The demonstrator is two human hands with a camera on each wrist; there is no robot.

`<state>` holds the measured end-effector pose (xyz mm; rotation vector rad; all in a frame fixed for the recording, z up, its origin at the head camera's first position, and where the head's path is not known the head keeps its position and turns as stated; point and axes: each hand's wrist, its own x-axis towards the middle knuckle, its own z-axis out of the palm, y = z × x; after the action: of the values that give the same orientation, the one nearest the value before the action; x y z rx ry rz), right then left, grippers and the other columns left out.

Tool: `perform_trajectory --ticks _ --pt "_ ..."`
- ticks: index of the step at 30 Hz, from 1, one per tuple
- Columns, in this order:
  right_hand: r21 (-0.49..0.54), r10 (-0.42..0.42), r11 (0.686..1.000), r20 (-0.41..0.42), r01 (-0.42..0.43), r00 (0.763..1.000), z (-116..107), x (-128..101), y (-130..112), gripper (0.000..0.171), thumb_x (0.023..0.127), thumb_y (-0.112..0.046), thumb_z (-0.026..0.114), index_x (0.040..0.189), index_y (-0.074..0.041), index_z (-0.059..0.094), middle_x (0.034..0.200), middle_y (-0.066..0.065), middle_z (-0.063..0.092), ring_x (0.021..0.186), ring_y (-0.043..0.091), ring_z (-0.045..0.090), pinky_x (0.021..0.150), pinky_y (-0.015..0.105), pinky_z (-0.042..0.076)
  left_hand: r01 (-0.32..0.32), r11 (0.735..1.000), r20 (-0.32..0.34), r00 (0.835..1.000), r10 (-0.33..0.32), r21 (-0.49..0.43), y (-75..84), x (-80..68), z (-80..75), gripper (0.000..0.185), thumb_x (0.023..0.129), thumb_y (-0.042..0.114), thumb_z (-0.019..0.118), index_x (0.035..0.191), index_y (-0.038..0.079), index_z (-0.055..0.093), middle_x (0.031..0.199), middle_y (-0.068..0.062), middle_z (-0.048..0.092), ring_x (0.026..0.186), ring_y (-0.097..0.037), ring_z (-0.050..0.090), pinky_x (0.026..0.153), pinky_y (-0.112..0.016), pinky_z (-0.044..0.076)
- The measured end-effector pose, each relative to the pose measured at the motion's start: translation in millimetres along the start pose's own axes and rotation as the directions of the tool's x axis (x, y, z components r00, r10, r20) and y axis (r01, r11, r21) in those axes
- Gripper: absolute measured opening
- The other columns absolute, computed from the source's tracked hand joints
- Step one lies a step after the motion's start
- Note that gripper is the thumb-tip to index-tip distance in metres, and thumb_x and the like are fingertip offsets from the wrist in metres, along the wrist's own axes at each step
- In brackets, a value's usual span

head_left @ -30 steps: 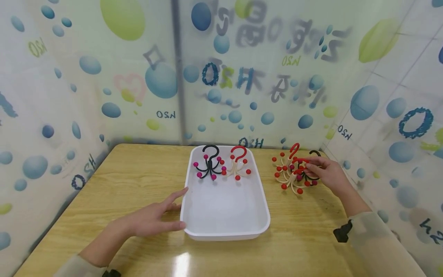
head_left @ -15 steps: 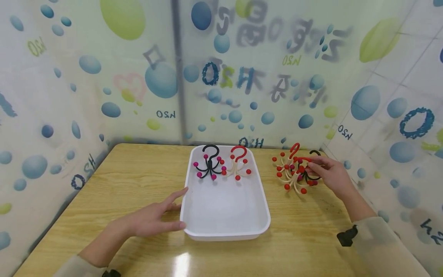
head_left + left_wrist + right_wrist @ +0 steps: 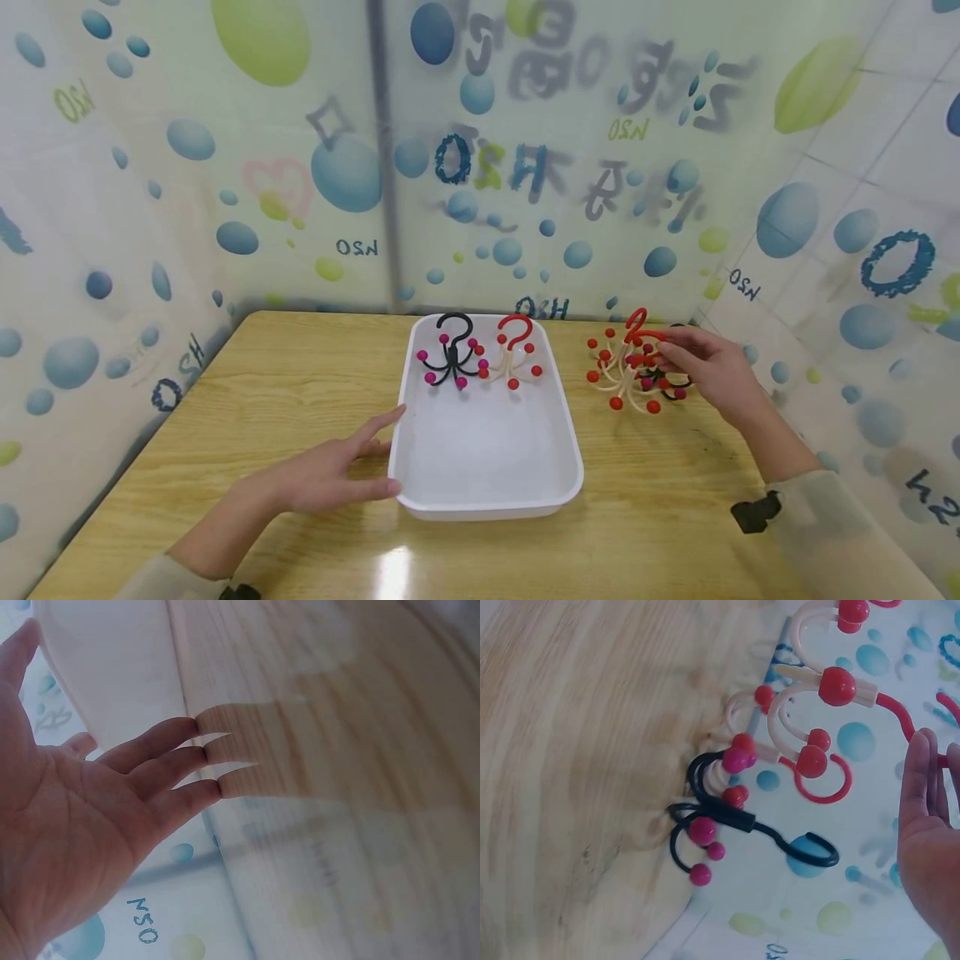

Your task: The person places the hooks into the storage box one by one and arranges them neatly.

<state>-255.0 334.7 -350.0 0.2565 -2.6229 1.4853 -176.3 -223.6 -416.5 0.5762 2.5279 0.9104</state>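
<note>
My right hand pinches the red hook of a cream multi-claw hook hanger with red ball tips. In the right wrist view it hangs above the table, apart from the others. Beside it, a black hanger with magenta balls and another cream hanger stand on the table, partly overlapping. My left hand has its fingers extended, with thumb and index finger touching the left rim of a white tray. Inside the tray's far end stand a black hanger and a cream hanger, side by side.
The wooden table carries the tray in its middle and the hangers at its far right. A patterned curtain rises close behind the table and along both sides.
My right hand first shifted slightly right, then rose a little with the cream hanger, tilting its red hook up. My left hand and the tray have stayed in place.
</note>
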Motion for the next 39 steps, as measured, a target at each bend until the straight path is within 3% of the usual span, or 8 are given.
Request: perform_trajectory --ticks 14,24,32,39 --pt "0.077 -0.102 0.992 0.027 0.100 0.994 37.2 0.5 -52.3 0.042 0.111 -0.028 0.068 0.143 0.000 0.066 0.105 -0.012 0.078 0.093 0.005 0.079 0.084 0.020 0.065 -0.002 1.000 -0.005 1.000 0.002 -0.010 3.5 -1.6 -1.0 0.098 0.101 0.060 0.072 0.177 0.037 0.014 0.163 -0.015 0.059 0.156 -0.050 0.047 0.122 -0.079 0.036" --pt "0.082 -0.083 0.994 0.086 0.076 0.993 76.4 12.5 -77.2 0.036 0.110 -0.027 0.070 0.139 -0.006 0.069 0.116 0.011 0.076 0.097 0.014 0.080 0.084 0.021 0.064 -0.007 1.000 -0.002 1.000 0.007 -0.015 2.2 -1.5 -1.1 0.098 0.101 0.061 0.073 0.177 0.037 0.014 0.163 -0.015 0.059 0.156 -0.050 0.047 0.122 -0.078 0.036" --pt "0.140 -0.129 0.984 0.167 0.106 0.977 113.8 25.3 -93.8 0.029 0.109 -0.019 0.071 0.134 -0.005 0.070 0.117 0.017 0.076 0.099 0.022 0.079 0.092 0.029 0.067 -0.006 1.000 -0.008 1.000 0.006 0.005 3.2 -1.6 -1.8 0.098 0.101 0.061 0.072 0.176 0.037 0.014 0.163 -0.015 0.059 0.155 -0.050 0.048 0.122 -0.078 0.036" --pt "0.145 -0.110 0.986 0.243 0.077 0.964 139.8 34.4 -109.2 0.025 0.109 -0.018 0.072 0.130 -0.005 0.069 0.117 0.018 0.076 0.106 0.034 0.079 0.097 0.043 0.067 0.017 1.000 0.008 1.000 -0.017 -0.012 3.6 -0.7 -1.7 0.099 0.100 0.063 0.072 0.176 0.038 0.013 0.164 -0.015 0.058 0.156 -0.050 0.046 0.122 -0.079 0.036"
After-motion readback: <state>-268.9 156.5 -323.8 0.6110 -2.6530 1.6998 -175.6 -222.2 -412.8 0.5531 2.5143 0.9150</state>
